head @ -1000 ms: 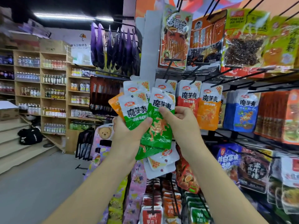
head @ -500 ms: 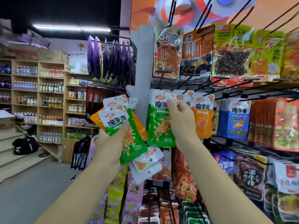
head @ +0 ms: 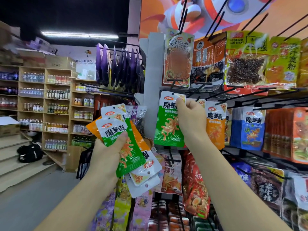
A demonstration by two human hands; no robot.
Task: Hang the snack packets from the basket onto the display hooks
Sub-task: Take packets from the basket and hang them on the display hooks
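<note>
Wooden shelves (head: 44, 114) (bottles (head: 57, 94) stocked); black bag (head: 30, 153) on steps (head: 15, 174).

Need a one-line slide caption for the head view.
Right hand holds a green snack packet up at the display rack; left hand grips a fan of more packets.

Both bare forearms are stretched up and forward from the lower edge of the view, the left forearm (head: 75, 199) from the lower left and the right forearm (head: 233, 189) from the lower right. The left hand (head: 106, 154) is closed round a fanned bunch of packets (head: 131, 155), with its thumb (head: 122, 138) laid flat across the front one; its fingers are hidden behind. The right hand (head: 191, 119) is held higher, and a single green packet (head: 166, 129) is pinched near its top corner by the curled fingers (head: 181, 104). The hands are apart.
</note>
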